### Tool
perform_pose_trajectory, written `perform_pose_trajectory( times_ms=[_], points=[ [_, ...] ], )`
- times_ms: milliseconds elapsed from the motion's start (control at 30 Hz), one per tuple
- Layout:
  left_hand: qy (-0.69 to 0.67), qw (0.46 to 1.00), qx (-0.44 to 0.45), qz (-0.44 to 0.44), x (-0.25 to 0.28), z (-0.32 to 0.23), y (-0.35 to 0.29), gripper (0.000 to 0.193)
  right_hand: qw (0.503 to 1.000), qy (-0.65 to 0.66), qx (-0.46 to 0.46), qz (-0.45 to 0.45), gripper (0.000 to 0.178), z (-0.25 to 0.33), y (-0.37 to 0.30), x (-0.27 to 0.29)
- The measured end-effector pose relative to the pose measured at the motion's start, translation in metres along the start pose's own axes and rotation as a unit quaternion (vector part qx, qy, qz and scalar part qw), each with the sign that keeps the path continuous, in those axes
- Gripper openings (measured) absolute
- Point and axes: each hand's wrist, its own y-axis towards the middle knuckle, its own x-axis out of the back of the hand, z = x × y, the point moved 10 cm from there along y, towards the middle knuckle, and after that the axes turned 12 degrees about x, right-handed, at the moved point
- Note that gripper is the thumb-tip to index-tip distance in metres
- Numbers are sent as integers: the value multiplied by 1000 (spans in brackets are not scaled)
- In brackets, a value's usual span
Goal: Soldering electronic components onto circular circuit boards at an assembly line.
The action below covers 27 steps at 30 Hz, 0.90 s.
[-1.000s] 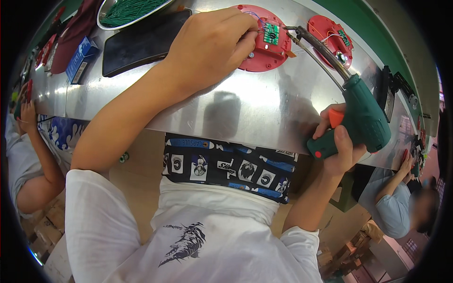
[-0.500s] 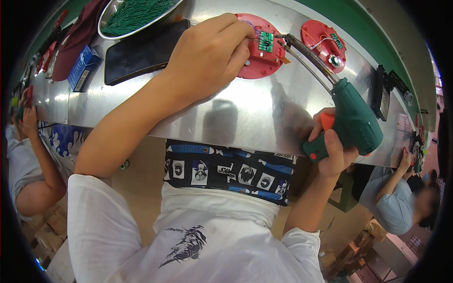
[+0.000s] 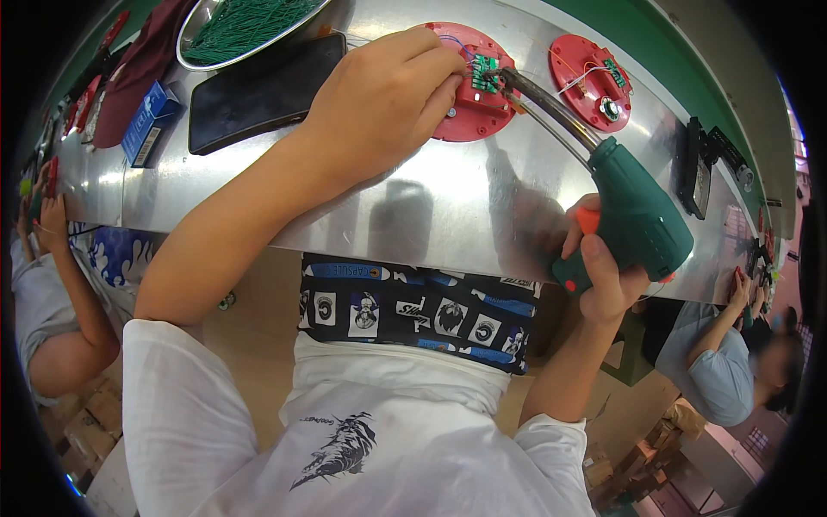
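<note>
My right hand (image 3: 608, 274) is wrapped round the handle of a green soldering gun (image 3: 639, 211) with an orange trigger. The gun's dark tip meets the right part of a small green circuit board (image 3: 484, 72), and a thin feed tube runs beside the barrel. The board sits on a round red plastic cover (image 3: 472, 126) lying on the metal table. At the cover's left side, my left hand (image 3: 388, 95) is closed in a pinch close to the board. Thin wires show near its fingertips; the wire end between them is too small to make out.
Another red cover (image 3: 589, 102) with a board and wires lies to the right. A black phone (image 3: 250, 95), a metal bowl of green wires (image 3: 245, 33) and a blue box (image 3: 152, 125) are on the left. Black objects (image 3: 696, 168) lie at the right edge. Co-workers sit on both sides.
The soldering gun has moved slightly left, bringing its tip from the board's right edge onto the board. My left hand has stayed almost still.
</note>
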Motion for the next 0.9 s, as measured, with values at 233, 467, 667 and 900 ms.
perform_pose_trajectory(
  times_ms=[233,467,667,900],
  points=[
    [9,1000,2,5,0,1,0,10,1000,29,2,-9,46,-1,1,0],
    [12,999,4,-30,12,-2,4,12,997,49,10,-62,48,-6,-2,11],
    [-195,973,119,19,38,-6,20,21,996,46,8,-82,44,-8,-3,13],
    [-613,763,-181,100,50,7,29,20,994,58,10,-88,46,-8,-2,14]
  ],
)
